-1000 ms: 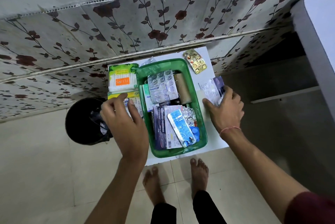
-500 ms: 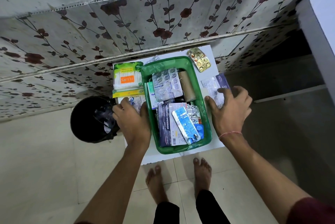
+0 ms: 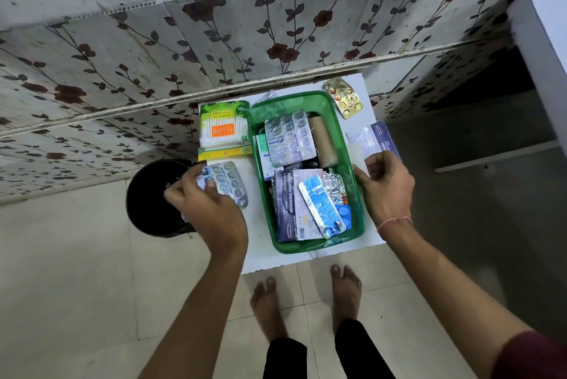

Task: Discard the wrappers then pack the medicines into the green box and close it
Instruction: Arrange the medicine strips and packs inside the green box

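Left hand (image 3: 208, 209): fingertips pinching a silver blister strip (image 3: 228, 183) at the table's (image 3: 306, 257) left edge, beside the black bin (image 3: 153, 197). Light, stiff foil, probably slippery; best held by its edges. Right hand (image 3: 386, 186): fingers curled onto a blue-white sachet (image 3: 369, 140) at the right edge. Green box (image 3: 260, 114): centre, open, well filled.

Green box (image 3: 357, 194), perhaps black bin (image 3: 147, 197).

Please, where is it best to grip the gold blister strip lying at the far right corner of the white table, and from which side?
The gold foil blister strip lies flat, free of the green plastic box, with one end near the white table edge. Probably pinch that thin end between thumb and fingertips, coming from the right with the right hand.
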